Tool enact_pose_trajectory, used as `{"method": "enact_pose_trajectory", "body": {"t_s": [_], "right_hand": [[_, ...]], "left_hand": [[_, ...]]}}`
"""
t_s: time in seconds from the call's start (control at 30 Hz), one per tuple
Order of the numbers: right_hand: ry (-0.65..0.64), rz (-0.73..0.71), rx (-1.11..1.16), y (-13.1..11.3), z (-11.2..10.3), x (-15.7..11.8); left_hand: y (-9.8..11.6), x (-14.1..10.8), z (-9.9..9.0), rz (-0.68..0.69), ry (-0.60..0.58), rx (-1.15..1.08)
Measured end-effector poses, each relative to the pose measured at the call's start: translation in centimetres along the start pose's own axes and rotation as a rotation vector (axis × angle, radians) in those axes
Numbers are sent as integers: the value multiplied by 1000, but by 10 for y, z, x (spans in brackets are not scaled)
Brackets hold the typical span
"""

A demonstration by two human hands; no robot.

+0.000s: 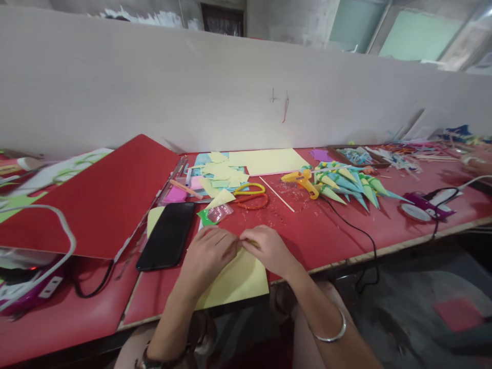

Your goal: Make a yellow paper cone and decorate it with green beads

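Note:
My left hand and my right hand meet fingertip to fingertip above a pale yellow sheet of paper at the table's front edge. Both are closed in a pinch. A small yellowish piece shows under the right fingers; the rest of it is hidden. Just beyond the hands lie a small clear and green plastic packet and scissors with yellow and red handles. To the left of my left hand is a black phone.
Behind are a pile of paper scraps and a large yellow sheet. A yellow glue gun rests against several paper cones; its cord hangs over the edge. A slanted red board and purple power strip are left. Another person's hand is far right.

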State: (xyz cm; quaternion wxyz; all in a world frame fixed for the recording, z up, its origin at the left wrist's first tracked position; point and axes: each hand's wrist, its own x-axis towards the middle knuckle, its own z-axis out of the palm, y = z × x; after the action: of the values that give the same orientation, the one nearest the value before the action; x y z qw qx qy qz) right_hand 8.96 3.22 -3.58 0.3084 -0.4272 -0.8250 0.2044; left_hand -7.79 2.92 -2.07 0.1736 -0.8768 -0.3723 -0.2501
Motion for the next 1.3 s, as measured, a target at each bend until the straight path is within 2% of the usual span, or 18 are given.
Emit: {"method": "enact_pose_trajectory", "body": {"t_s": [0.2,0.5,0.57,0.67,0.73,0.8,0.93,1.03,1.13,1.2,1.3], "right_hand": [[0,15,166,0,-4,-1],[141,103,355,14,-26,-7],[170,127,376,17,-29,-8],[249,190,400,21,-30,-8],[317,229,430,24,-27,-7],[373,261,490,25,-23,-6],[397,310,548,25,-14,-3],[435,271,350,22,-11,-3],[540,129,45,14,-10,-5],[483,12,-21,6,-8,-6],[195,-96,113,-5,0,-6]], "left_hand": [[-3,-2,-2,-21,74,51],[-26,-14,-11,-115,94,71],[-32,-18,-13,-176,83,119],[-36,-21,-15,-355,102,135],[-33,-20,-15,-482,135,-27],[-28,-17,-14,-592,138,-300],[-18,-10,-11,-720,-20,-760],[-16,-8,-12,-833,-62,-893],[-14,-6,-13,-926,13,-878],[-11,-6,-11,-962,36,-919],[-4,-5,-3,-981,14,-1117]]}}
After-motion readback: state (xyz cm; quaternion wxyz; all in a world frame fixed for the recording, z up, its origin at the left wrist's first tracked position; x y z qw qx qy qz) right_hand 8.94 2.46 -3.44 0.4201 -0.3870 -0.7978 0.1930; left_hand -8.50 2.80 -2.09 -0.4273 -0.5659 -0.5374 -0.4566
